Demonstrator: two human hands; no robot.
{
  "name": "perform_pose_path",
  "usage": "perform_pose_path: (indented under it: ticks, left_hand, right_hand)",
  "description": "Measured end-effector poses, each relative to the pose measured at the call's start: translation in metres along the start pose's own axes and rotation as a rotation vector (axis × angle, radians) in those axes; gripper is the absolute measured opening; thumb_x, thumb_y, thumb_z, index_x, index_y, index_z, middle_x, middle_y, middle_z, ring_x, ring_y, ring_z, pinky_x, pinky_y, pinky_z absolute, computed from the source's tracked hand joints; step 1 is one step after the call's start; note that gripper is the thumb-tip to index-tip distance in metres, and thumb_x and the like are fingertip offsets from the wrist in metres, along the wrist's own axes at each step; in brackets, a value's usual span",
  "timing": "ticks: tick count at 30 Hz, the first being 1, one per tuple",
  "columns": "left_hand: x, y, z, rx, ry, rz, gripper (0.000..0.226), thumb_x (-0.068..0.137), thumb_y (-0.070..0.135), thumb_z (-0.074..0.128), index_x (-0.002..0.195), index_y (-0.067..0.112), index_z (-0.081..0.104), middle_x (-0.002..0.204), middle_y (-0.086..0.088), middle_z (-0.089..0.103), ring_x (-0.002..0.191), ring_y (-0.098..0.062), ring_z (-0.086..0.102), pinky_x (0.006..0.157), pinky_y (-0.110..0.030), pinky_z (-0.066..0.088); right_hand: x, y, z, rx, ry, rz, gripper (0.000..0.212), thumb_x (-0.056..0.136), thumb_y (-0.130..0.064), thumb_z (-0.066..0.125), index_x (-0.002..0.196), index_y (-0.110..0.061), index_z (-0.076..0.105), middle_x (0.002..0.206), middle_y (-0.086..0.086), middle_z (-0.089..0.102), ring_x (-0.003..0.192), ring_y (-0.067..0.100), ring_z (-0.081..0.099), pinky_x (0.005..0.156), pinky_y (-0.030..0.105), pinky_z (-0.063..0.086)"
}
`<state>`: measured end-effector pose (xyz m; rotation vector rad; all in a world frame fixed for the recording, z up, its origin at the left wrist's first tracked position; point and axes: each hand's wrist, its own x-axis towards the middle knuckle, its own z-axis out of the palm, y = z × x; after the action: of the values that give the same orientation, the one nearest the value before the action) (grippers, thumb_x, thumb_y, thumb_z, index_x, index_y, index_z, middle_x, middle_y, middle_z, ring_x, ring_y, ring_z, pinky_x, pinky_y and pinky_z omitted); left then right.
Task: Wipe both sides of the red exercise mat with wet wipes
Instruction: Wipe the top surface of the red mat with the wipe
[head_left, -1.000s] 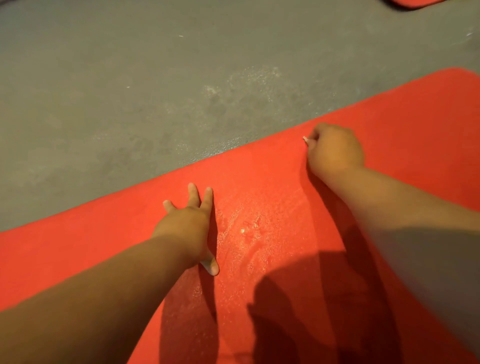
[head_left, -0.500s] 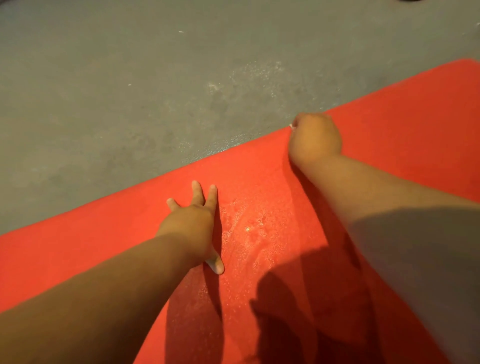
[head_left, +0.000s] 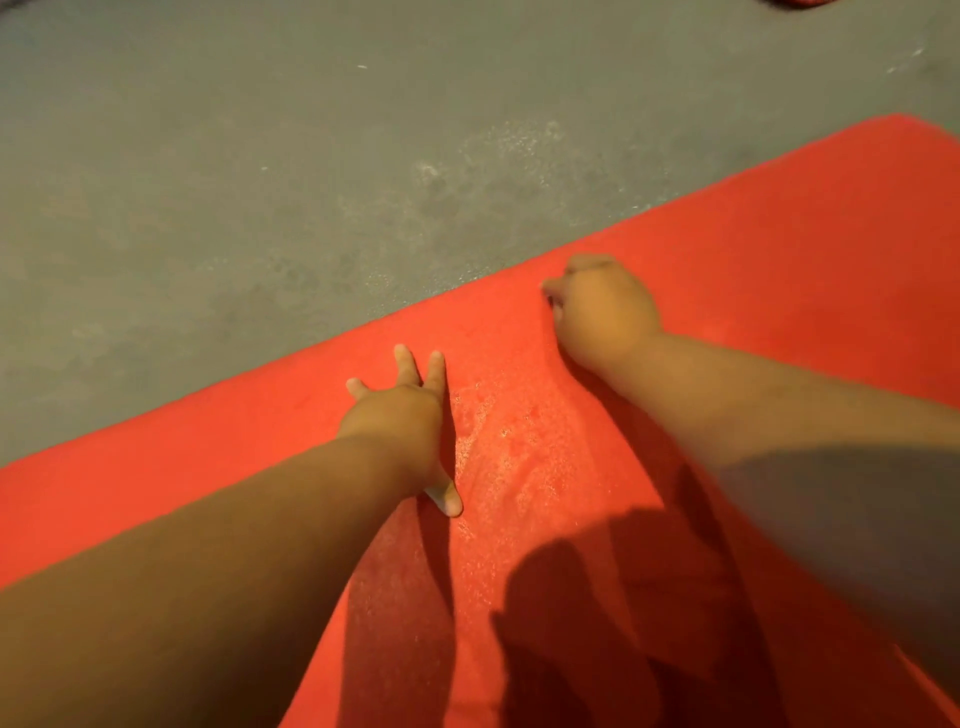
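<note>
The red exercise mat (head_left: 779, 249) lies flat on the floor and fills the lower right of the view. My left hand (head_left: 400, 421) presses flat on it, fingers spread and straight. My right hand (head_left: 602, 306) is a fist pressed on the mat just inside its far edge, with the fingers curled under. The wet wipe it grips is hidden beneath the fist. Between the two hands a wet, glistening streak (head_left: 498, 441) runs down the mat.
Grey concrete floor (head_left: 260, 156) lies beyond the mat's far edge, with pale scuffs (head_left: 519, 140) on it. A sliver of another red thing (head_left: 795, 3) shows at the top right edge. Dark shadows of my arms fall on the near part of the mat.
My right fist slid left along the mat to its far edge, then drew back a little. The white tip of the wipe no longer shows. My left hand stayed put.
</note>
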<state>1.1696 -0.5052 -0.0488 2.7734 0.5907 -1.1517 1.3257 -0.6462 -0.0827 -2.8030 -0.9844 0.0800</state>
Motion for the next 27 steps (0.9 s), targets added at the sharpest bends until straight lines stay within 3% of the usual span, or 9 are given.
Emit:
perform_pose_path:
  ticks: [5,7,9,11,15,18,21,24,27]
  left_hand:
    - [0.002,-0.003,0.002,0.025,0.034,0.03,0.16,0.04,0.053,0.091,0.149,0.021,-0.021,0.156,-0.014,-0.024,0.135,-0.06,0.013,0.111,-0.058,0.024]
    - [0.001,-0.006,0.003,0.027,0.048,0.044,0.161,0.038,0.056,0.09,0.15,0.02,-0.02,0.156,-0.016,-0.022,0.137,-0.056,0.017,0.111,-0.059,0.023]
    - [-0.003,-0.007,0.005,0.021,0.057,0.042,0.156,0.041,0.057,0.089,0.151,0.023,-0.017,0.157,-0.012,-0.021,0.137,-0.056,0.015,0.11,-0.058,0.025]
    - [-0.011,-0.009,0.01,-0.005,0.094,0.049,0.144,0.05,0.057,0.087,0.153,0.026,-0.009,0.159,-0.007,-0.015,0.138,-0.056,0.009,0.108,-0.056,0.028]
    - [-0.036,-0.019,0.033,-0.013,0.197,0.199,0.1,0.076,0.055,0.071,0.152,0.02,0.017,0.161,-0.006,0.005,0.142,-0.046,0.013,0.111,-0.048,0.028]
    - [-0.06,-0.035,0.046,0.046,0.2,0.346,0.067,0.087,0.047,0.062,0.143,0.02,0.039,0.157,-0.006,0.021,0.141,-0.032,0.028,0.109,-0.038,0.034]
    - [-0.095,-0.053,0.046,0.002,0.131,0.439,0.024,0.084,0.036,0.064,0.103,0.021,0.063,0.115,-0.003,0.064,0.111,-0.026,0.058,0.087,-0.032,0.047]
    - [-0.131,-0.057,0.038,-0.363,0.056,0.394,0.027,0.084,0.03,0.07,0.11,0.022,0.071,0.106,0.004,0.071,0.103,-0.015,0.064,0.088,-0.024,0.048]
    - [-0.174,-0.045,0.022,-0.881,-0.031,0.409,0.017,0.084,0.023,0.072,0.1,0.017,0.073,0.085,0.004,0.073,0.084,-0.013,0.068,0.082,-0.034,0.057]
  right_hand:
    - [-0.1,-0.045,-0.003,0.154,-0.119,-0.435,0.011,0.081,-0.022,0.063,0.09,-0.021,0.071,0.077,0.002,0.056,0.079,0.026,0.059,0.056,0.031,0.046]
    - [-0.092,-0.027,-0.005,0.106,-0.127,-0.355,0.019,0.087,-0.024,0.059,0.101,-0.025,0.072,0.084,0.003,0.059,0.088,0.027,0.058,0.066,0.035,0.049]
    - [-0.073,-0.003,-0.008,0.049,-0.068,-0.085,0.026,0.091,-0.02,0.053,0.11,-0.023,0.07,0.096,0.007,0.062,0.1,0.03,0.056,0.079,0.035,0.046]
    - [-0.07,0.0,-0.01,-0.037,-0.038,0.048,0.027,0.092,-0.017,0.05,0.11,-0.019,0.07,0.101,0.01,0.063,0.102,0.031,0.057,0.082,0.034,0.044]
    - [-0.147,-0.072,0.0,0.062,-0.169,-0.268,0.015,0.086,-0.012,0.054,0.09,-0.012,0.069,0.082,0.005,0.055,0.09,0.031,0.058,0.072,0.035,0.046]
    - [-0.207,-0.093,0.0,0.152,-0.334,-0.424,0.016,0.086,-0.014,0.055,0.091,-0.015,0.069,0.086,0.005,0.06,0.089,0.028,0.057,0.074,0.037,0.051]
    - [-0.215,-0.089,-0.027,0.276,-0.493,-0.169,0.012,0.088,-0.023,0.058,0.09,-0.019,0.069,0.087,-0.003,0.068,0.082,0.014,0.062,0.072,0.028,0.049]
    - [-0.21,-0.092,-0.075,0.716,-0.46,0.278,0.011,0.084,-0.008,0.065,0.077,-0.016,0.062,0.063,-0.001,0.066,0.046,0.003,0.055,0.043,0.016,0.039]
    - [-0.224,-0.109,-0.131,1.018,-0.416,0.364,0.015,0.086,0.001,0.062,0.076,-0.01,0.057,0.063,0.0,0.068,0.048,0.004,0.059,0.045,0.015,0.043]
